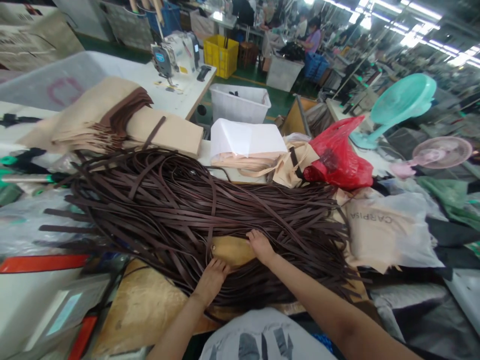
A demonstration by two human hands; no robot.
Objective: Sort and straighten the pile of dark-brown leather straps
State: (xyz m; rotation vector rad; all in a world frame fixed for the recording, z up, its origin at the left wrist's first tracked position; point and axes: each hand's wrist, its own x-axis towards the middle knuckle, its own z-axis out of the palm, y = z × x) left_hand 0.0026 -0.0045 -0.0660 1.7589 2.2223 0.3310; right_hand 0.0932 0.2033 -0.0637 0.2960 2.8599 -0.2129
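Observation:
Long, flat dark brown straps [161, 212] lie in a thick tangled heap across the wooden table [142, 305]. My left hand [213, 280] is low on the heap, its fingers curled over straps at the near side of a gap. Across from it, my right hand [261, 247] closes on straps at the far right of that gap. Between my hands shows a tan patch [233, 251] with a small round mark at its left end. Whether this is bare board or a separate piece, I cannot tell. My fingertips are partly hidden among the straps.
Behind the heap stand stacked beige panels [165, 131], a white-topped stack [247, 140] and a red plastic bag [339, 152]. A sewing machine [176, 55] is beyond. At right are a clear bag [390, 227] and a turquoise fan [401, 102].

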